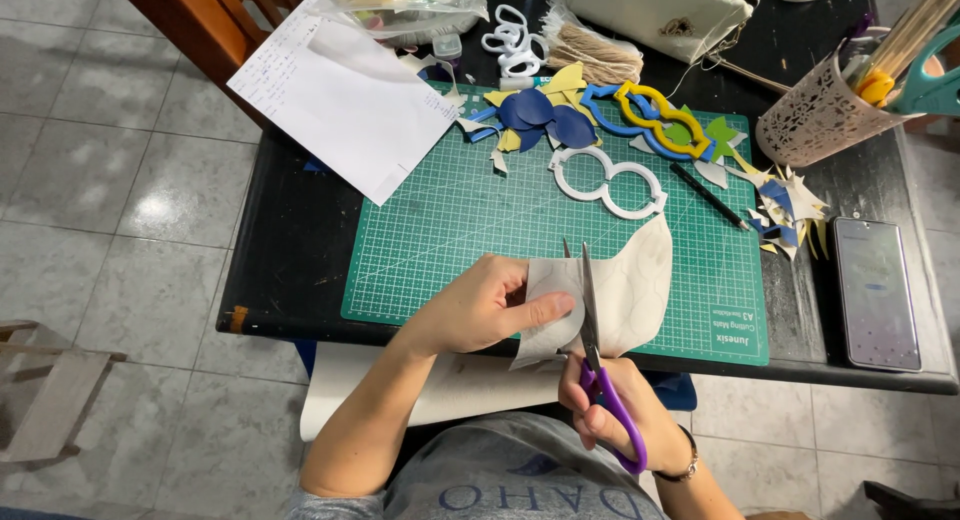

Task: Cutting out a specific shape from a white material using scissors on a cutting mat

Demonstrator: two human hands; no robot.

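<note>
A cream sheet of craft foam (630, 290) with faint traced curves lies over the near edge of the green cutting mat (440, 230), its long axis slanting from the lower left up to the right. The left hand (480, 305) comes in from the left with the wrist bent, thumb laid flat on top of the sheet and the other fingers curled under it, pinching its left part. The right hand (610, 410) rises from below the mat's near edge, fingers closed through the purple handles of the scissors (593, 330). The blades point straight up, away from the person, and look nearly shut on the sheet.

Farther up the mat lies a white figure-eight cutout (607, 183), with a black pencil (708, 195) just to its right. Beyond those, at the mat's far edge, sit blue and yellow foam shapes (550, 115). A white paper (345, 95) overlaps the mat's far left corner. Right of the mat are a patterned pen cup (815, 115), a heap of offcuts (790, 215) and a phone (877, 290).
</note>
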